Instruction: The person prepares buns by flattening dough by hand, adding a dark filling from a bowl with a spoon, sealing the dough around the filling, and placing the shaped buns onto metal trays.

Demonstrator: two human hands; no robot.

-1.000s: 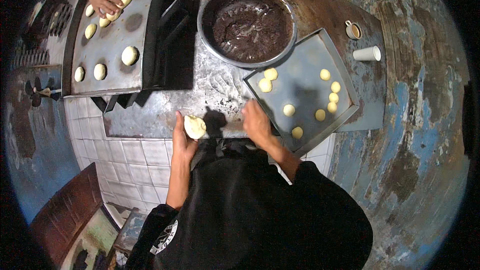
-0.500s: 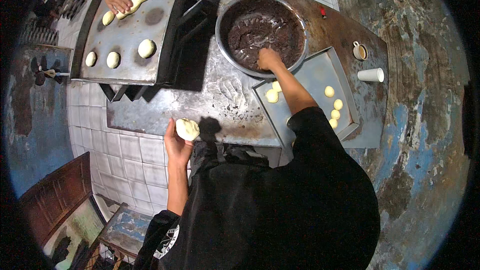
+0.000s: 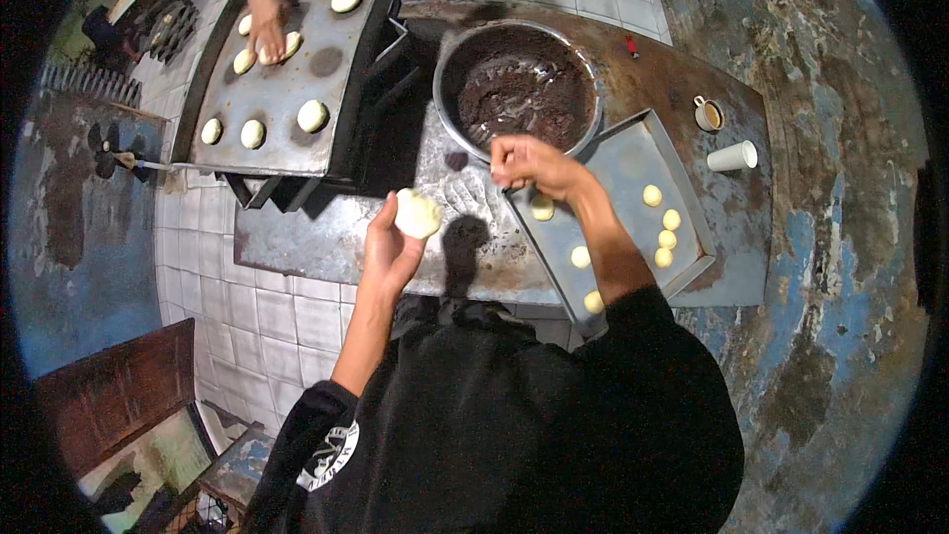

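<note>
judging by how things are lying, the work is looking partway through: the left hand [image 3: 388,249] is holding one pale dough piece [image 3: 419,215] above the near side of the metal table [image 3: 316,237], while at least seven small balls [image 3: 671,220] are waiting, rounded and smooth, on the square tray [image 3: 628,163] at the right, where the forearm may be hiding more. the thumb is resting along the piece's left side, the fingers are mostly hiding beneath it, and the dough is looking soft, flattened and slightly lumpy; whether it is enclosing anything, i cannot tell. the right hand [image 3: 539,166] is hovering between the steel bowl [image 3: 440,109] and the tray's near-left corner, its fingers curling tightly together; whether they are pinching anything, i cannot tell. the bowl is holding plenty of dark brown, coarse, crumbly mixture [image 3: 524,89], its paler streaks showing through the middle. on the scorched baking tray [image 3: 272,99] at the left, larger plump dough pieces [image 3: 312,117] are sitting apart, apparently further along, and a co-worker's hand [image 3: 267,25] is pressing down among them. a handled cup [image 3: 708,115] and a plain white cup [image 3: 733,157] are standing near the table's right edge.
</note>
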